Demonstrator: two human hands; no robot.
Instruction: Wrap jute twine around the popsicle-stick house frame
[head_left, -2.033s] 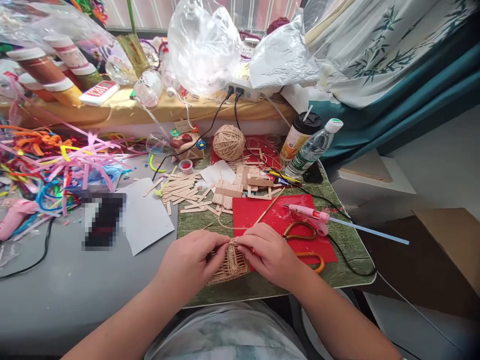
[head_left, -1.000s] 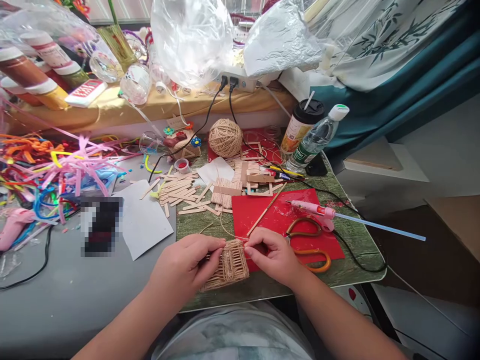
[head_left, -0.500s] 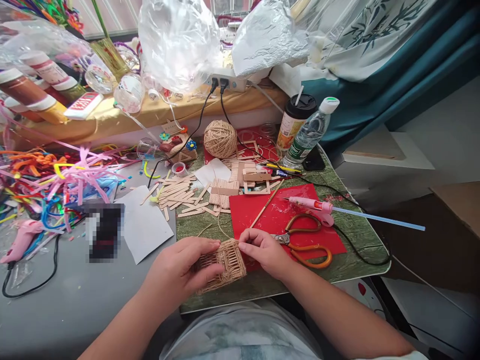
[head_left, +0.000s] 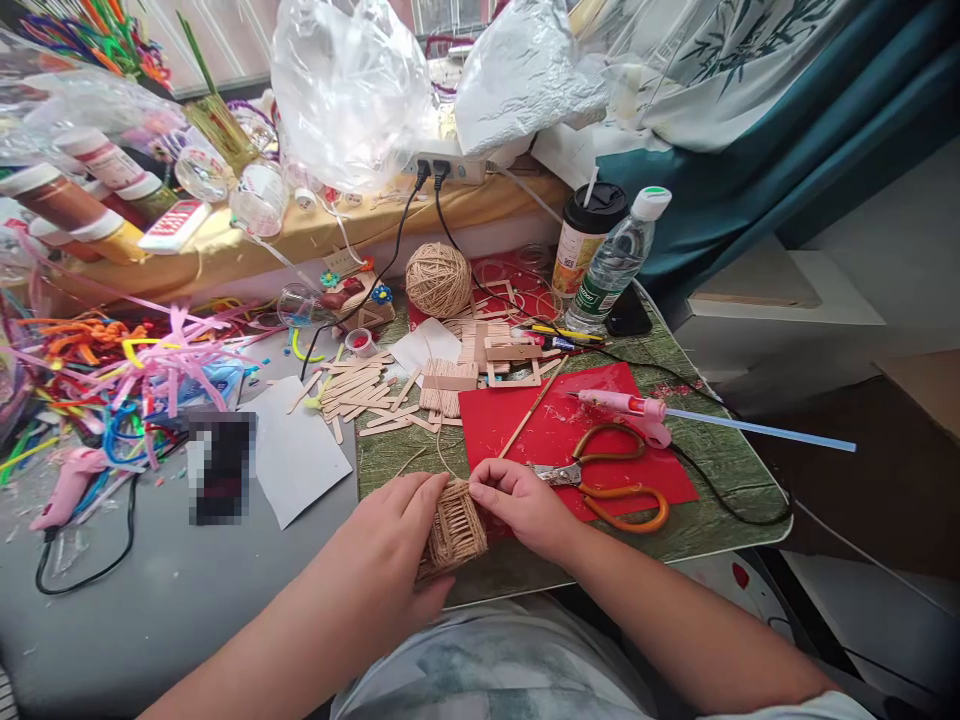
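A small boxy piece wrapped in brown twine is held just above the front of the green board, with rows of strands across its side. My left hand wraps around its left end, fingers over the top and thumb below. At its upper right corner my right hand pinches the twine between thumb and forefinger; the exact bit is hidden. A loose twine strand runs from behind the piece toward the craft sticks. Close to my right hand lie scissors with orange-brown handles, on a red sheet.
A pink glue gun with a long glue stick lies on the red sheet. Behind are a twine ball, loose craft sticks, a water bottle and a lidded cup. Colourful pipe cleaners crowd the left.
My left hand has shifted right and turned over the piece, covering its left end more. The piece is tilted a little differently. My right hand keeps its pinch, slightly further left.
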